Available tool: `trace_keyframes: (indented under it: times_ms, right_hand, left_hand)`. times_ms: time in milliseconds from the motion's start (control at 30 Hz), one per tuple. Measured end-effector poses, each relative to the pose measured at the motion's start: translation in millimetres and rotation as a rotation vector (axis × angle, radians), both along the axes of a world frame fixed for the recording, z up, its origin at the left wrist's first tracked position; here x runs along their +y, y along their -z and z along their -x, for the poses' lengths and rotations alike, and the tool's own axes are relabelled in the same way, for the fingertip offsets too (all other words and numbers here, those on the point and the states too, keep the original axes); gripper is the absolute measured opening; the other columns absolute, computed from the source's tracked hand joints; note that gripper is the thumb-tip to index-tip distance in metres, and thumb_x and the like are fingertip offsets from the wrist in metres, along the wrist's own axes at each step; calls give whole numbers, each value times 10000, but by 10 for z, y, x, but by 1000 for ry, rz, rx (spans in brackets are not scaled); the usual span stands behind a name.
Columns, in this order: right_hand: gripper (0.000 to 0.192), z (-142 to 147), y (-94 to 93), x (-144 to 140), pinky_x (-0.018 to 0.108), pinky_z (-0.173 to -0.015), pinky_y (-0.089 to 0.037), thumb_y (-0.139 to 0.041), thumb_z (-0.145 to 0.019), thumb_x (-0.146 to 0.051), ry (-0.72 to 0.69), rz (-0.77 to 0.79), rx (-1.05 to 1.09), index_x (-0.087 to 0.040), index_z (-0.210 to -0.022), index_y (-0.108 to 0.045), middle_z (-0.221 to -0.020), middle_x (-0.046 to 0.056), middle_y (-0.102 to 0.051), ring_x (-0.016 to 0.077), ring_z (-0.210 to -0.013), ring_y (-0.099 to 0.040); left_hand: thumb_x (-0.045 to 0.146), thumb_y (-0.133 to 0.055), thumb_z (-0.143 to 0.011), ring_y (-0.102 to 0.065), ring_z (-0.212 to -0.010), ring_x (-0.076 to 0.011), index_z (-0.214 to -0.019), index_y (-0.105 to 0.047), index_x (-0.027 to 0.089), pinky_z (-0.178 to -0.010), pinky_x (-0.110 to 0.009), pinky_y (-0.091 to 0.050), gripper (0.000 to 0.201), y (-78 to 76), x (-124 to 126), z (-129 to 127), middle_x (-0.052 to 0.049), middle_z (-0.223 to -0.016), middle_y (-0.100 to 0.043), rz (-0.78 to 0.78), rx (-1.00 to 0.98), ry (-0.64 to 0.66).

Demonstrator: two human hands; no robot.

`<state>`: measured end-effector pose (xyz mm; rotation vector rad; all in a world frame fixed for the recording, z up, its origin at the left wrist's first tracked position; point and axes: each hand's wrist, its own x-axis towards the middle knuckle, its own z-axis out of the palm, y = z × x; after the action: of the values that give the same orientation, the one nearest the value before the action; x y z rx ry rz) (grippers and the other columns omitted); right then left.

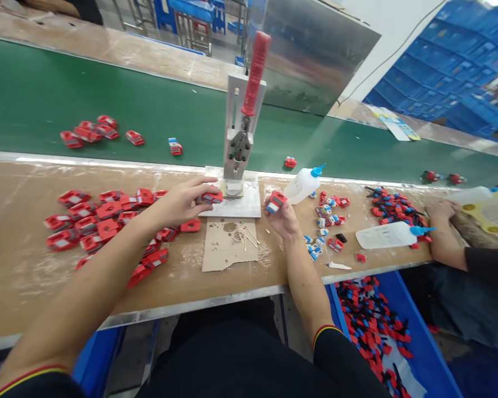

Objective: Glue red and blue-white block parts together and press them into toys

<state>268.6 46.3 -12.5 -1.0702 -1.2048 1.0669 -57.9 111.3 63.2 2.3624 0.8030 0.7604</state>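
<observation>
Currently the left hand [182,200] pinches a small red plastic housing with a grey insert [211,197], holding it at the edge of the clear acrylic base plate [249,207] of the metal toggle press with a red handle [244,119]. Right hand [283,216] pinches a second red and white plastic housing [276,201], lifted just above the brown worktop [25,276], beside the press. Handle stands upright; press looks open.

Progress, judged: a big heap of red housings [103,221] lies left of the press, a few small red-white-blue parts [327,221] lie right, more red pieces [93,130] sit on the green conveyor belt [33,94]. Which pile is finished, cannot tell. Plenty remains in the blue bin of red and black parts [371,326] below the bench.

Two white squeeze bottles with blue nozzles [302,184] lie near the right hand. A torn cardboard scrap [228,246] holds bits. A co-worker's hand [440,213] rests at far right.

No readable writing or brand anywhere.
</observation>
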Motion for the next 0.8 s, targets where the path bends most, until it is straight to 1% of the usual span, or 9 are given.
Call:
trace_keyframes:
  times_ms: [67,133,267,333,433,567,633,700,800]
  right_hand:
    - [914,-29,59,-180,396,-661,-508,-485,-661,-1036,-15,-19,122,-334,-1232,-611,-880,47,-655,228,-795,-613]
    - [987,-17,91,-290,381,-605,-447,-451,-596,-1080,6,-32,217,-360,-1252,-610,-798,26,-594,216,-706,-526]
    - [907,32,98,-413,378,-578,-399,-532,-597,-1055,75,-12,373,-402,-1220,-616,-733,12,-566,206,-611,-416]
    - [892,46,99,-456,390,-592,-398,-520,-592,-1066,82,5,386,-412,-1190,-621,-750,28,-597,224,-623,-432]
    - [969,62,121,-493,427,-635,-422,-459,-545,-1110,93,30,343,-423,-1208,-624,-847,68,-681,270,-708,-512]
    - [1029,90,157,-536,423,-584,-443,-444,-557,-1116,52,2,339,-473,-1351,-576,-949,73,-741,252,-670,-524]
    - [989,92,140,-569,396,-529,-432,-421,-639,-1091,6,-53,324,-479,-1405,-549,-965,68,-737,220,-619,-502]
    - [902,75,80,-571,373,-504,-437,-417,-740,-1037,-35,-107,286,-471,-1433,-532,-1022,64,-728,204,-632,-519]
    - [715,32,-64,-373,341,-557,-513,-514,-865,-892,1,-94,209,-429,-1408,-543,-1215,64,-714,200,-812,-645]
  left_hand:
    - [511,-649,-952,-754,-1067,-272,-1170,-779,271,-724,-323,-647,349,-17,-83,17,-112,-1408,-711,-47,-34,15]
    - [505,-683,-937,-767,-1014,-261,-1165,-792,306,-695,-320,-649,322,-26,-134,10,-91,-1340,-749,-101,-80,26]
    - [501,-714,-940,-775,-981,-229,-1130,-809,353,-694,-308,-655,259,-22,-184,-32,-47,-1256,-790,-179,-168,54]
    - [505,-697,-964,-770,-973,-210,-1133,-810,338,-670,-277,-639,264,-21,-208,-43,-51,-1236,-799,-226,-181,71]
    - [503,-663,-992,-773,-929,-195,-1144,-806,338,-639,-260,-621,266,-26,-251,-38,-55,-1219,-804,-289,-175,76]
    - [509,-661,-978,-778,-997,-227,-1131,-808,355,-718,-309,-645,262,-23,-286,-12,-43,-1243,-801,-245,-139,47]
    - [517,-674,-969,-776,-1001,-229,-1132,-808,359,-722,-313,-648,263,-13,-292,7,-38,-1252,-798,-237,-140,40]
    - [527,-679,-969,-774,-1022,-232,-1133,-809,356,-717,-311,-654,270,-1,-299,28,-41,-1254,-795,-231,-150,33]
    - [529,-716,-950,-777,-1032,-241,-1118,-814,319,-753,-330,-673,286,20,-312,56,-57,-1216,-803,-157,-174,1]
